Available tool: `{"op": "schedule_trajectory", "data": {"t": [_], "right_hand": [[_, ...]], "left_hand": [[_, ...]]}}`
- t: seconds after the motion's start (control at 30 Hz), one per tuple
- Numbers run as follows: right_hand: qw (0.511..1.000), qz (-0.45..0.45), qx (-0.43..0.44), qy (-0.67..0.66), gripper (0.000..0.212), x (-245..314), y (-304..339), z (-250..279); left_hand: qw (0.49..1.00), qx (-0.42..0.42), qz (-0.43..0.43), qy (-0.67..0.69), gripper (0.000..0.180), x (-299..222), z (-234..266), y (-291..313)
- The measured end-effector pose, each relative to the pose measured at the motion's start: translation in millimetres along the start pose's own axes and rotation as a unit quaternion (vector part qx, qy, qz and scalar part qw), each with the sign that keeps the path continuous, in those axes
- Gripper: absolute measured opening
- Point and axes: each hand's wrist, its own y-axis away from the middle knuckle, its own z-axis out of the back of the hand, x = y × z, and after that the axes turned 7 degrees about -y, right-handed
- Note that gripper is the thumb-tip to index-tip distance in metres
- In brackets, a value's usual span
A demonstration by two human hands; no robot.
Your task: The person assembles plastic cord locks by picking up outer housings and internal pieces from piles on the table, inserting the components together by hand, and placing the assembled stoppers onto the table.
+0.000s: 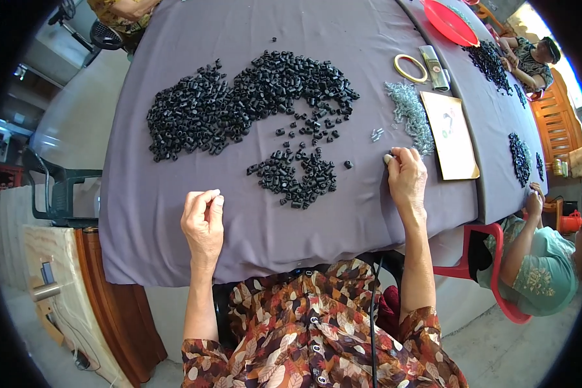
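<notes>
My left hand (202,223) is closed above the near left of the grey cloth, thumb and forefinger pinched together. Anything between those fingertips is too small to make out. To the right, my right hand (407,182) is also closed, beside the near end of a heap of small transparent pieces (407,113). What its fingertips hold, if anything, cannot be told. Between my hands lies a small cluster of black cylindrical caps (294,178). A far larger pile of the same black caps (200,113) spreads behind it. A few transparent pieces (377,134) lie apart, left of their heap.
A tan card or booklet (451,136), a roll of tape (410,68) and a flat olive packet (434,68) lie at the right. Beyond them are a red basin (449,22) and more black piles (519,160). Other people sit at the right, near a red chair (495,271).
</notes>
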Motion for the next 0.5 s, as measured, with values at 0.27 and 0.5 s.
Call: {"op": "schedule_trajectory", "data": {"t": [0.27, 0.5], "right_hand": [[0.999, 0.032, 0.026, 0.018, 0.006, 10, 13, -5], [0.991, 0.016, -0.004, -0.133, 0.007, 14, 30, -13]], "left_hand": [[0.998, -0.036, -0.046, 0.009, 0.006, -24, -5, -1], [0.991, 0.043, -0.124, 0.033, 0.011, -67, -37, 5]]}}
